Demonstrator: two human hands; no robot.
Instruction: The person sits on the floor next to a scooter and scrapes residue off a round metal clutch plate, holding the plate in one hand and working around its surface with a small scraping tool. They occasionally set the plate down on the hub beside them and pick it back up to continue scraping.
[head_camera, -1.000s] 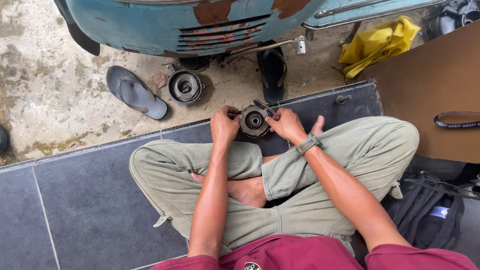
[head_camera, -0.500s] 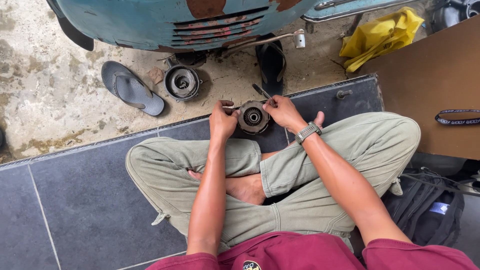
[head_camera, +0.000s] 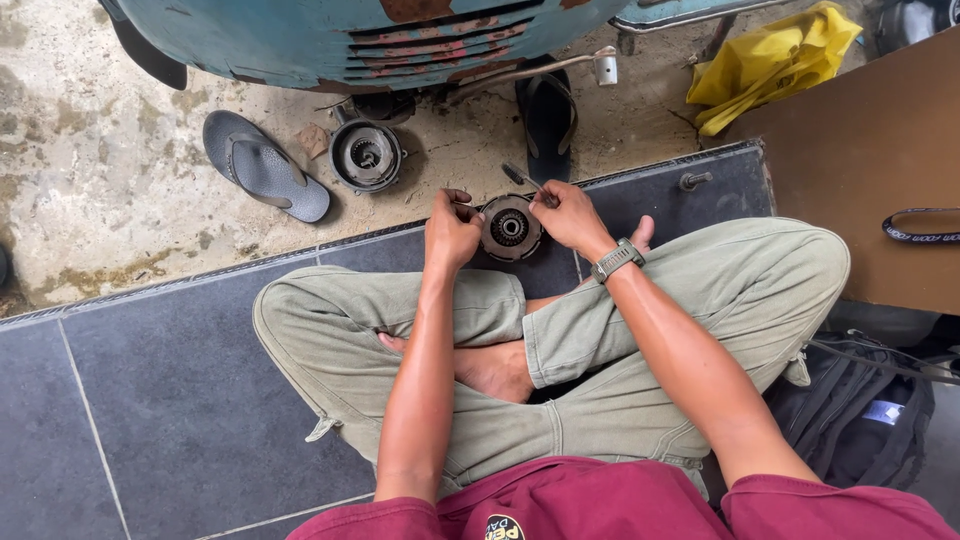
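Observation:
I sit cross-legged on dark tiles. A round metal clutch-like part rests just past my knees, between both hands. My left hand is closed around its left rim. My right hand, with a wristwatch, grips a thin dark tool whose tip meets the part's upper right edge. A second round metal drum lies on the concrete further out, untouched.
A rusty teal vehicle body fills the top. Two sandals lie on the concrete. A yellow bag and brown board are at right, a black backpack beside my right leg. A bolt rests on the tile edge.
Both hands stay on the round part; the view has shifted slightly, so everything sits a little lower and left. The right hand's tool has shifted slightly against the rim.

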